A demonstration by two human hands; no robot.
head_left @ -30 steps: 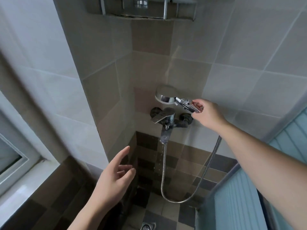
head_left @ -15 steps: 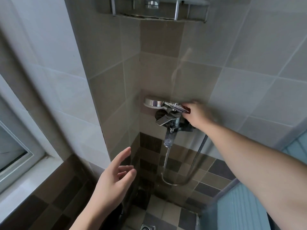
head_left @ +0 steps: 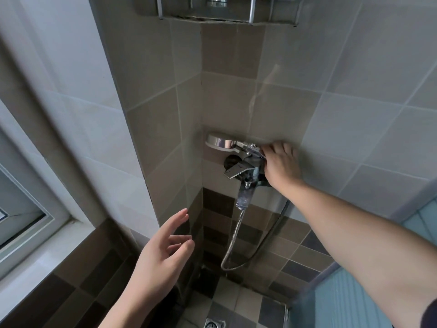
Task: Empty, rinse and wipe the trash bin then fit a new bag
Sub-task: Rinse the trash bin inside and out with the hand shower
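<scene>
Our right hand (head_left: 281, 163) curls round the handle of the chrome round-faced shower head (head_left: 221, 143), whose long axis lies level along the tiled wall, face to the left, just above the chrome lever mixer tap (head_left: 238, 170). Our left hand (head_left: 160, 254) hangs lower and well apart, fingers loosely spread, holding nothing. The trash bin is out of view, so we cannot tell which way it lies from either hand

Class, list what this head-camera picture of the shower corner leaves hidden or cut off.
- Shower head handle: the right hand covers it in the head view.
- Tap right side: behind the same hand.
- Hose: its upper end passes behind the right forearm.
- Wall rack: cut by the top edge, contents unclear.
- Floor drain: cut by the bottom edge.
- Trash bin: not in view.
- Left hand holds nothing.
</scene>
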